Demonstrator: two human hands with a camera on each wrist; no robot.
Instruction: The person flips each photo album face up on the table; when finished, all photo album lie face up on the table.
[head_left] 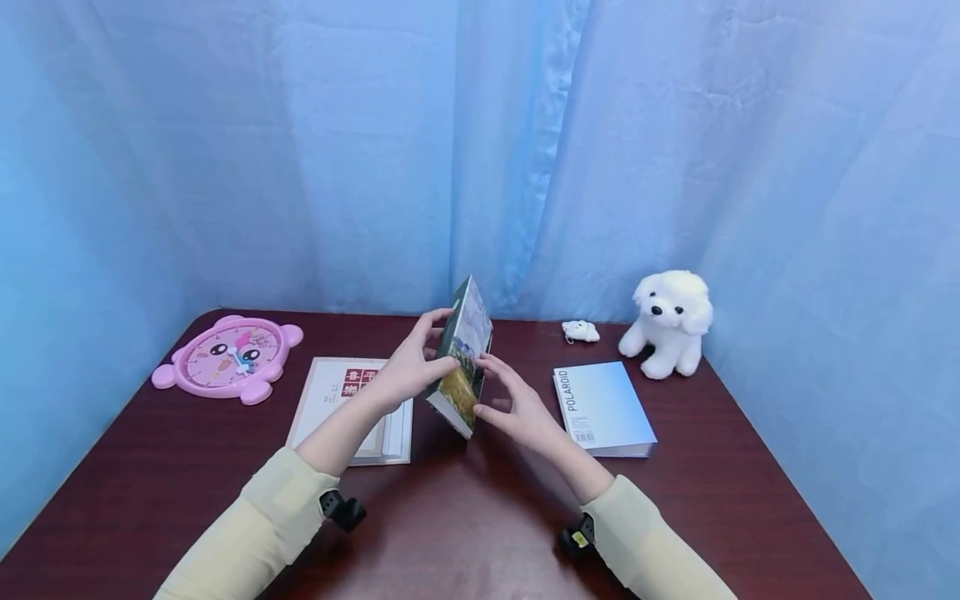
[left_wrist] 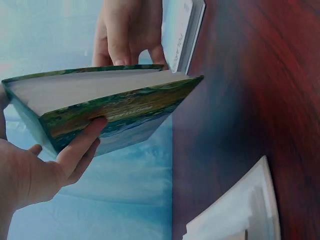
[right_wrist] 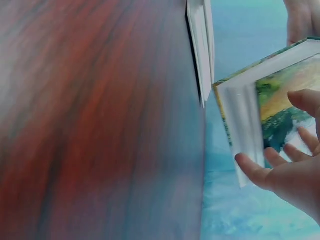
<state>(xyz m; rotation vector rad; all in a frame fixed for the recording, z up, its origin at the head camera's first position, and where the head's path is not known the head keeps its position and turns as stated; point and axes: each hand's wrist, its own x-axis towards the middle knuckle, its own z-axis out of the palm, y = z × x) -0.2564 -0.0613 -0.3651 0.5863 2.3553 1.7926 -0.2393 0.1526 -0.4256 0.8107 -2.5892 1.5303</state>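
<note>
A hardcover book (head_left: 470, 354) with a painted landscape cover is held tilted above the table. My left hand (head_left: 401, 367) grips it by the dark spine side, thumb on one cover and fingers on the other. In the left wrist view the covers of the book (left_wrist: 145, 102) stand apart around pale pages. My right hand (head_left: 528, 417) is at the book's other side, its spread fingers on or close to the picture. From the right wrist, the right hand (right_wrist: 295, 185) has its thumb near the white edge. Exact finger contact there is hard to tell.
A white card-like folder (head_left: 322, 392) with red characters lies under the left forearm. To the right sits a Polaroid album (head_left: 611, 408). Farther back are a pink clock (head_left: 232, 358), a white plush dog (head_left: 671, 321) and a small white item (head_left: 581, 332). Blue curtains (head_left: 360, 167) surround the table.
</note>
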